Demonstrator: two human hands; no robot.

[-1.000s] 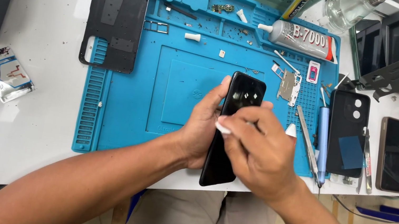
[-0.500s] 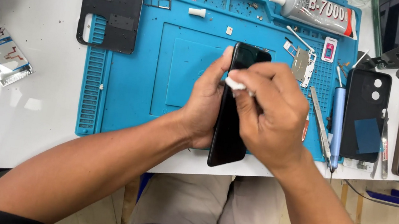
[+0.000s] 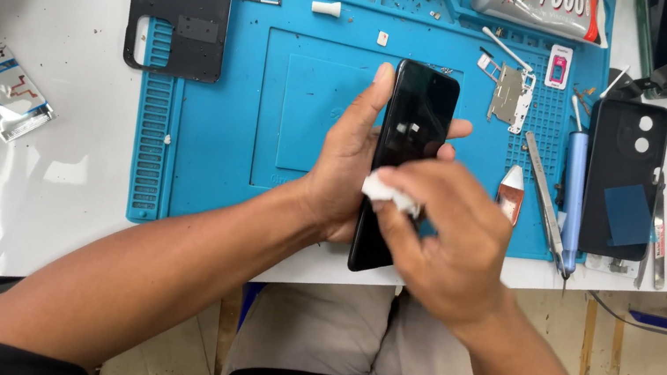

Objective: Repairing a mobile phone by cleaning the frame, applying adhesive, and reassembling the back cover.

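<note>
Above blue mat, left hand grips phone — right hand, pinching wipe, slid lower.

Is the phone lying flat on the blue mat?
No, the left hand holds the phone up off the mat while the right hand presses a white wipe on it.

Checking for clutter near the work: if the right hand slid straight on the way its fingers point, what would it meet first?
The right hand points up-left across the black phone; beyond it, probably the left hand's fingers, though depth is unclear.
</note>
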